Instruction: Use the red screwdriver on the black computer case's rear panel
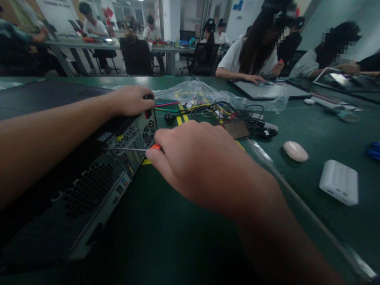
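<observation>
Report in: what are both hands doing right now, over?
Left hand rests on computer case. Right hand holds screwdriver, tip at its back panel. Cables lie behind, not touching the tool.

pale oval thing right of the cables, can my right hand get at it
Probably yes: only bare green tabletop lies between the right hand and the pale oval thing, though that hand is shut on a screwdriver.

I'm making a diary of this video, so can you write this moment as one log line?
right hand: grips screwdriver, tip at computer case rear | left hand: on its top edge
</observation>
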A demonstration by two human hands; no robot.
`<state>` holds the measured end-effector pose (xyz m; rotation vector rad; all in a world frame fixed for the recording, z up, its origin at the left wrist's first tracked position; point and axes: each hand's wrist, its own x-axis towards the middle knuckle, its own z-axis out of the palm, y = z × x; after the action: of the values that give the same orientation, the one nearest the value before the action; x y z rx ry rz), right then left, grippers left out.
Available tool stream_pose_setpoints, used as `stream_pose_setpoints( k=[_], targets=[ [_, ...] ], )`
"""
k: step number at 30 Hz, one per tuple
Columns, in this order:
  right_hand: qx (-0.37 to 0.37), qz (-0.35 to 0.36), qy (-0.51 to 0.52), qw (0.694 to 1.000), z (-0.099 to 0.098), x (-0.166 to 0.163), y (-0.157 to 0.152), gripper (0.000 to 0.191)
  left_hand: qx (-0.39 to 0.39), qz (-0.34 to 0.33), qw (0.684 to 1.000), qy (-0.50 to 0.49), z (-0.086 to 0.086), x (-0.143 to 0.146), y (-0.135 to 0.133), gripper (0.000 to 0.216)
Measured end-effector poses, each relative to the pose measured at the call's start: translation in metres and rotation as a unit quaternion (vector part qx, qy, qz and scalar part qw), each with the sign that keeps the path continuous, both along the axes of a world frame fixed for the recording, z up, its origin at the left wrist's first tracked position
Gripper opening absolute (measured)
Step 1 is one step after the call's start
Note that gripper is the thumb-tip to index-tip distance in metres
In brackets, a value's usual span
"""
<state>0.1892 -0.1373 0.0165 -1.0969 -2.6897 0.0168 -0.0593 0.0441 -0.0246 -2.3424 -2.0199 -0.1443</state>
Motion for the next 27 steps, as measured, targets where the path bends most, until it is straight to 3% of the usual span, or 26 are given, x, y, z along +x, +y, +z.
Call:
stream_pose_setpoints(
  k=[2, 7, 14, 27],
  targets=[
    [0.0, 0.007, 0.01, 1.0, 0.0002, 0.0009, 0.0002, 0.03, -0.004, -0.003, 1.0, 0.001, 0.0005, 0.0, 0.0, 0.075],
    [0.014, 0.017, 0.016, 1.0, -0.0012, 0.0032, 0.0018, 0.048, -0.016, 0.0, 1.0, 0.017, 0.002, 0.0014, 0.0001, 0.073],
    [0.023, 0.017, 0.015, 0.999, 0.0002, 0.005, 0.0015, 0.027, -0.024, 0.002, 1.0, 0.016, 0.0041, 0.0035, -0.0027, 0.073],
    [0.018, 0.017, 0.019, 1.0, 0.0005, 0.0042, 0.0032, 0.03, -0.03, 0.002, 0.999, 0.031, 0.0065, 0.007, -0.0065, 0.074]
  ],
)
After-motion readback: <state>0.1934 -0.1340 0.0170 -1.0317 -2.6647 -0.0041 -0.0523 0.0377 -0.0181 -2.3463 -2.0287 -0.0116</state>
